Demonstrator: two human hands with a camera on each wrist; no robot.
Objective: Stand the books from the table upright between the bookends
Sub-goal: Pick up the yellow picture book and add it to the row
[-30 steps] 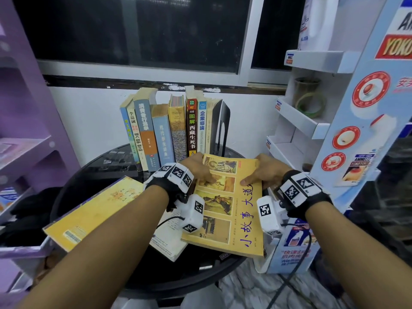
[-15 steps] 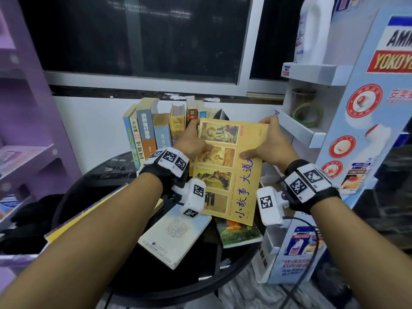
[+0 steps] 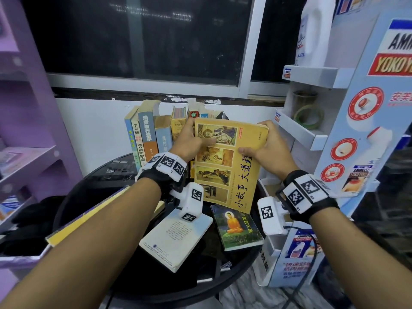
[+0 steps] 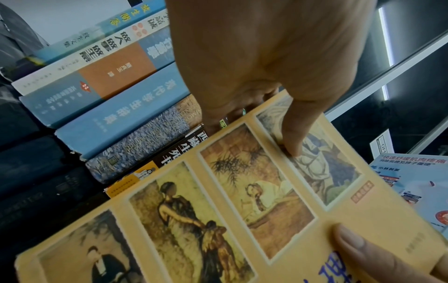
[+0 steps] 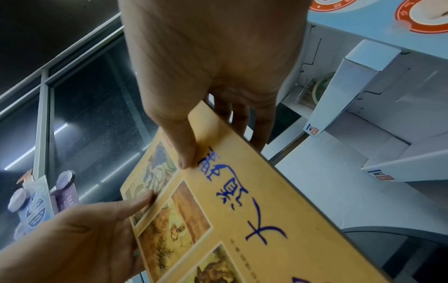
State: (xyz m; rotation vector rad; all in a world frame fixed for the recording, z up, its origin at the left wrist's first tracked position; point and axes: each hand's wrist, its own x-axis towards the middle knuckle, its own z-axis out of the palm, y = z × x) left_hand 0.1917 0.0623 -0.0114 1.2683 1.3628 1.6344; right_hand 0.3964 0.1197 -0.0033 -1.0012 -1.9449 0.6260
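I hold a large yellow book with painted panels and blue characters, raised nearly upright over the round black table. My left hand pinches its left edge, thumb on the cover, fingers behind. My right hand grips the top right corner, thumb on the cover. Behind the book stands a row of upright books; the top of a black bookend peeks above it. Lying flat on the table are a white book, a small green book with an orange figure and a yellow book under my left forearm.
A white and blue cardboard display stand with shelves rises close on the right, holding a tape roll. A purple shelf unit stands at the left. A dark window and white wall lie behind the table.
Both hands have lifted the yellow book off the table and tilted it from flat to nearly upright in front of the book row. The small green book beneath it now shows.
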